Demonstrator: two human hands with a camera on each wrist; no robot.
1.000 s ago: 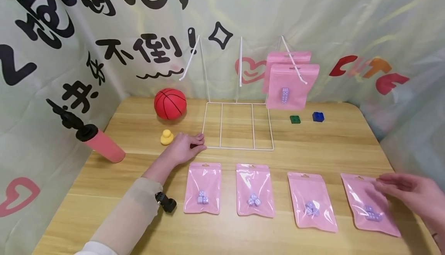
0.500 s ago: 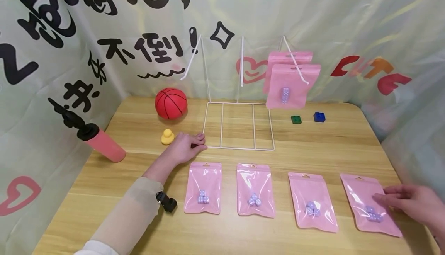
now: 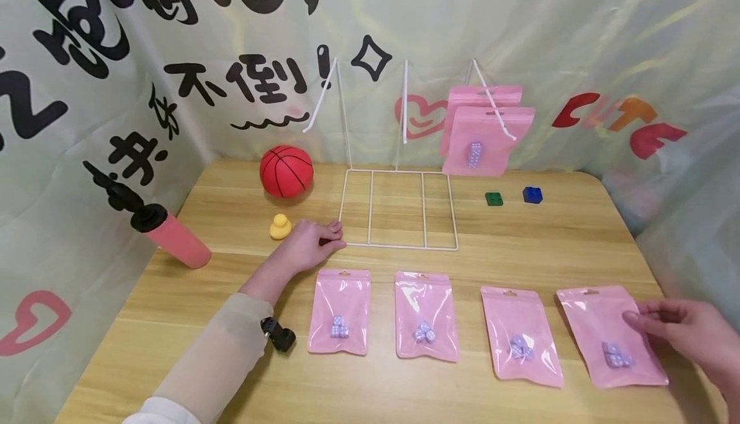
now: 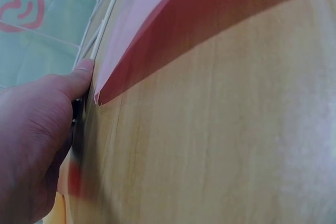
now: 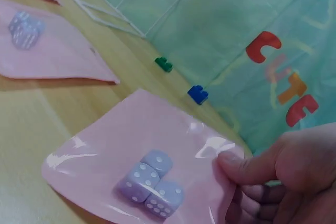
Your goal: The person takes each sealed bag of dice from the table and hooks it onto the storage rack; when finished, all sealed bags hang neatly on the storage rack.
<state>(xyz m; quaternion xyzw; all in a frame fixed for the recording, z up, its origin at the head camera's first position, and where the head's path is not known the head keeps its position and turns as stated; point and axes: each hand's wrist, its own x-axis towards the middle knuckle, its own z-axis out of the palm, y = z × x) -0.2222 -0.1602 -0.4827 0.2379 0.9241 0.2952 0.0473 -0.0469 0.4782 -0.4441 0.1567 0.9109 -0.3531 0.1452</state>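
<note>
My left hand grips the front left corner of a white wire display rack, its thumb against the wire in the left wrist view. Over at the far right, my right hand pinches the right edge of a pink zip bag with purple dice inside. The thumb lies on top of that bag in the right wrist view, and the dice show through the film. Three more pink bags with dice, a left bag, a middle bag and a right bag, lie in a row before the rack.
Two pink bags hang on the rack's right hook; the left hook and middle hook are bare. Around the rack stand a red ball, a yellow duck, a pink pump bottle, a green brick and a blue brick.
My right hand has moved from the rightmost bag's upper right corner down to its right edge and pinched it. That bag has turned slightly. My left hand has stayed at the rack's corner.
</note>
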